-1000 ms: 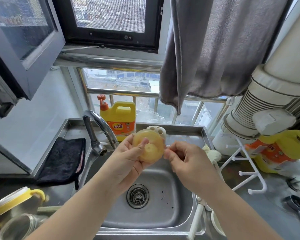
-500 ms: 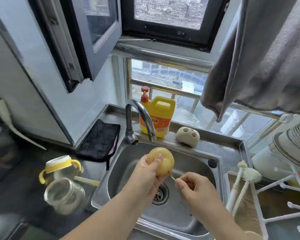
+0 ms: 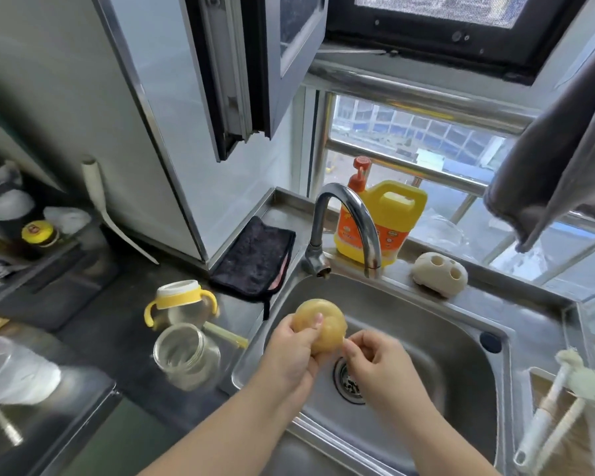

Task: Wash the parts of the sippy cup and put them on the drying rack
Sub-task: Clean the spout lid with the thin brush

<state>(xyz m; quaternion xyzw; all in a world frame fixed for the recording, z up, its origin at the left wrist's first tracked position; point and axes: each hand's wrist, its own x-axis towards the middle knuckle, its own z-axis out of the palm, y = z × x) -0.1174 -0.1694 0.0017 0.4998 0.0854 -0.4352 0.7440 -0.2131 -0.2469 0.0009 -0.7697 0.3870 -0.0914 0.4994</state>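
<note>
Head view, left to right. On the dark counter at far left sit a jar with a yellow cap and a blurred clear container. Nearer the sink stand the cup top with yellow handles, a clear cup body and a yellowish straw lying between them and the sink rim. A black cloth lies behind, by the tap.

Over the sink the left hand grips the amber lid, thumb on its dome. The right hand is just to the lid's right, fingers curled narrow, tips pinched at the lid's lower right edge; whether they hold a small piece there I cannot tell. The lid lies up and to the left of the right hand, so I judge that any pull goes rightward, away from the dome, over the drain.

The tap spout hangs above and behind the lid, well apart; no water shows. Behind stand a soap jug and a cream holder. At far right, brushes lean by the sink; the drying rack is barely in view, on the right hand's side, nothing between.
</note>
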